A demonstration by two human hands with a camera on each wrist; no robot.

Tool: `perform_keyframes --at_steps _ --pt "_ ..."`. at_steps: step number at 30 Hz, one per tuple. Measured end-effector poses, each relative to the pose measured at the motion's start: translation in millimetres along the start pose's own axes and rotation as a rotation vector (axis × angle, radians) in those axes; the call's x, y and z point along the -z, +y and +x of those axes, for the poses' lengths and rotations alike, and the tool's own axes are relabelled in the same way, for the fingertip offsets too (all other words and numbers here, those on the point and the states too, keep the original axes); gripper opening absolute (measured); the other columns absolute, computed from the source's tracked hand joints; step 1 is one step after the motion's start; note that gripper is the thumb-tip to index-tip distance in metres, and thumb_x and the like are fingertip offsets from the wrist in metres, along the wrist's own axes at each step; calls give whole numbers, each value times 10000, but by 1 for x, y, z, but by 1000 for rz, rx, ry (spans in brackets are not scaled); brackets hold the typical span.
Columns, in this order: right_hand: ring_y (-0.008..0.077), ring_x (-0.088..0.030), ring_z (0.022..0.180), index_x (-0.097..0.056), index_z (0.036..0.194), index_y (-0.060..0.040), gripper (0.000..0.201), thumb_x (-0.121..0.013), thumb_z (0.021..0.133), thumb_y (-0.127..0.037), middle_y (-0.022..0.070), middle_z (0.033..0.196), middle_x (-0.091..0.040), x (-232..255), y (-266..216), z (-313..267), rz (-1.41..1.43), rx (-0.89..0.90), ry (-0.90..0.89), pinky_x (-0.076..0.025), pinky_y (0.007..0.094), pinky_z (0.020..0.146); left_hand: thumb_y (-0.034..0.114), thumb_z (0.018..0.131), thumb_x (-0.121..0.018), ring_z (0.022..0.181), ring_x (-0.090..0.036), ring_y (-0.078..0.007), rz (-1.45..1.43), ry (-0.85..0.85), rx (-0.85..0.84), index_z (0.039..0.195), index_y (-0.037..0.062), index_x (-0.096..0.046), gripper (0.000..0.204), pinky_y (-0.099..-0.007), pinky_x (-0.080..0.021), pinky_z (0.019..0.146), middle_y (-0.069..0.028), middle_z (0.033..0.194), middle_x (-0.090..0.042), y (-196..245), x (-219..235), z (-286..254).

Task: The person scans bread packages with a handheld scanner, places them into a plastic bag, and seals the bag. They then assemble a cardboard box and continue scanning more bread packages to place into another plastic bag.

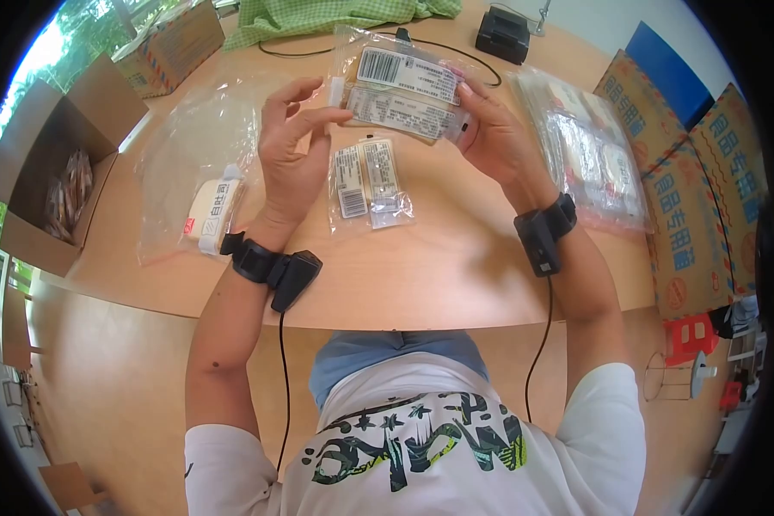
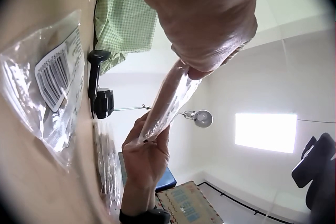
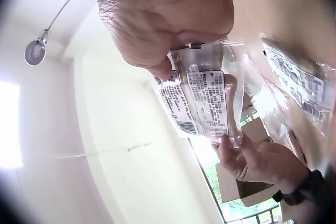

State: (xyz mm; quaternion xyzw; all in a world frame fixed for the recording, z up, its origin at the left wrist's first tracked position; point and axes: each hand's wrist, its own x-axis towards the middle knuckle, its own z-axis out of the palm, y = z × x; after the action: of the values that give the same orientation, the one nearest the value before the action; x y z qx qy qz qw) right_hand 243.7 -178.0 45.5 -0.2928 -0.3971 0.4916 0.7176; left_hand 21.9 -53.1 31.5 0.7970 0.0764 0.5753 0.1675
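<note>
A clear packet of bread (image 1: 402, 86) is up in front of me, its back with barcode and printed labels facing me. My right hand (image 1: 500, 142) grips its right end. At the left end, my left hand (image 1: 294, 150) pinches the wrapper between thumb and finger; both grips show on the packet (image 3: 205, 100) in the right wrist view. Below it, another labelled bread packet (image 1: 351, 185) lies on the table. To the left of my left wrist is a bread packet (image 1: 208, 211) with large printed characters, beside a big clear plastic bag (image 1: 193, 129).
An open cardboard box (image 1: 103, 185) with packets inside stands at left. Stacked bagged packets (image 1: 580, 146) lie at right, beside printed cartons (image 1: 675, 206). Behind are a green checked cloth (image 1: 318, 19), a black device (image 1: 502, 36) and a cable. Cables hang from both wrist cameras.
</note>
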Motion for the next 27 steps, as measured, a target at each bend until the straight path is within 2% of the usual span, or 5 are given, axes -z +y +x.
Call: perform_keyframes --at_steps 7,13,19,25,27 --pt "270 -418 1306 -381 1413 -150 446 -338 1027 -369 41 1449 -389 -14 -6 -4 189 -100 -150 -383 517 1054 58 918 -581 1002 -586 -130 -419 -104 476 1088 -6 -659 198 -249 -452 881 -57 1066 -652 -21 0 -4" --pt "308 -415 1314 -326 1443 -172 482 -304 1025 -413 50 1457 -382 -13 -6 -6 254 -176 -272 -382 567 1036 63 890 -634 903 -627 -127 -549 -93 612 1081 -3 -655 203 -248 -490 818 -61 990 -675 -26 1 -4" --pt "327 -430 1296 -360 1417 -159 472 -322 1021 -413 84 1444 -396 -3 -1 -3 297 -172 -241 -384 568 1034 45 875 -645 880 -636 -129 -606 -78 675 1046 1 -653 177 -260 -508 820 -71 993 -682 -29 6 -1" --pt "285 -472 1251 -424 1370 -95 452 -359 1022 -375 105 1357 -485 -6 6 -2 174 -143 113 -412 481 1021 49 886 -634 866 -634 -126 -651 -46 688 1057 0 -645 178 -257 -508 819 -72 1007 -667 -31 9 1" --pt "246 -491 1228 -443 1365 -92 442 -370 1022 -363 96 1314 -522 18 6 5 144 -48 -70 -421 423 1003 85 901 -627 872 -629 -123 -494 -10 655 1087 10 -638 201 -253 -502 814 -63 1019 -652 -32 16 7"
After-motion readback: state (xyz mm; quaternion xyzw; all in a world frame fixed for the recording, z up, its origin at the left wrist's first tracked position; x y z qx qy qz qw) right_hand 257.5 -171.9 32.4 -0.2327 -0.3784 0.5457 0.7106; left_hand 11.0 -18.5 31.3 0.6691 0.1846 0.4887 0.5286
